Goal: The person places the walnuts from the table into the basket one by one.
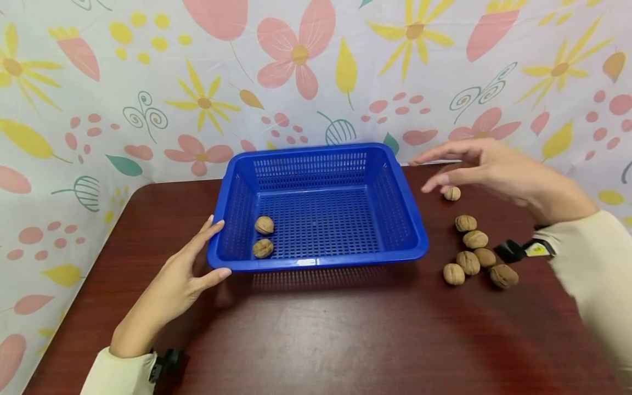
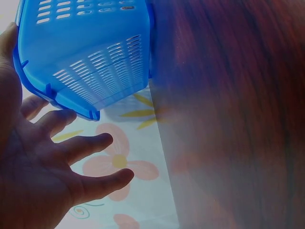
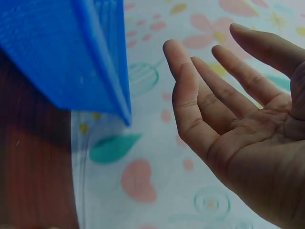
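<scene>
A blue plastic basket (image 1: 316,262) with slotted walls stands on the table, two walnuts (image 1: 264,225) lying in its left part. At its front left corner, my left hand (image 1: 180,277) touches the rim with extended fingers and thumb. The left wrist view shows spread fingers against the basket's rim (image 2: 71,109), two of them reaching past it. To the right of the basket my right hand (image 1: 498,170) is in the air, holding nothing, its fingers loosely bent and pointing toward the basket. Below its fingertips a single walnut (image 1: 452,193) lies partly hidden.
Several more walnuts (image 1: 468,263) are grouped on the table right of the basket, near the right sleeve (image 1: 592,274). The dark reddish wooden table (image 1: 316,329) ends at a wall covered with flower-patterned cloth (image 1: 296,120), close behind the basket.
</scene>
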A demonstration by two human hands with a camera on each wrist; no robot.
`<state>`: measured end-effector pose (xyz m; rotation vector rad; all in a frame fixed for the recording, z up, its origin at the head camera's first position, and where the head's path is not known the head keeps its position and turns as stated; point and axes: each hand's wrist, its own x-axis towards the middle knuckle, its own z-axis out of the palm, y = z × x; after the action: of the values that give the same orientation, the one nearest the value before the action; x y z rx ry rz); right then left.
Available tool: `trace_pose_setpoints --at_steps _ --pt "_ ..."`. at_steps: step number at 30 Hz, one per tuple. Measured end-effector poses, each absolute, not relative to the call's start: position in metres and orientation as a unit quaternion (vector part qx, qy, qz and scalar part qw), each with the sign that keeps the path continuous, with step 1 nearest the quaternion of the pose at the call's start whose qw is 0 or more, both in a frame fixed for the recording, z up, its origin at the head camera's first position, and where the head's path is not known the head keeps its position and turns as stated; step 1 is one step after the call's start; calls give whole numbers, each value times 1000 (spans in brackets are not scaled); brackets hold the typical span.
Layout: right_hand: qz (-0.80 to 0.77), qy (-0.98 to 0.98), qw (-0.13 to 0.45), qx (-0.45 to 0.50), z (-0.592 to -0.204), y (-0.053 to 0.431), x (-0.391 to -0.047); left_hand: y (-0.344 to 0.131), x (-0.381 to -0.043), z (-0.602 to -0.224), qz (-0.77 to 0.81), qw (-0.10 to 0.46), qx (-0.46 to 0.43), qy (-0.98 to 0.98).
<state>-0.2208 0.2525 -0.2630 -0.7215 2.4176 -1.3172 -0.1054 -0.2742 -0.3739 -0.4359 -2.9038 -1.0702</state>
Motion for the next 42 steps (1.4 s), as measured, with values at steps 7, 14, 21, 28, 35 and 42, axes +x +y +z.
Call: trace_pose_setpoints --at_steps 7,14,21,28,35,42 --pt "-488 832 120 -236 -293 307 -194 -273 -106 -373 -348 7 -140 -927" --pt "-491 844 102 -191 -339 357 -156 -273 -105 -372 -350 3 -137 -927" --pt "-479 861 118 -123 -378 391 -120 -273 -103 -372 -344 1 -133 -929" --pt "-503 848 150 -73 -405 404 -100 -273 -103 -372 -347 8 -139 -928" --pt "-557 812 172 -27 -421 398 -96 -273 -103 -371 -350 3 -138 -926" --pt "-671 719 175 -49 -435 394 -98 -273 -104 -372 -343 1 -137 -929"
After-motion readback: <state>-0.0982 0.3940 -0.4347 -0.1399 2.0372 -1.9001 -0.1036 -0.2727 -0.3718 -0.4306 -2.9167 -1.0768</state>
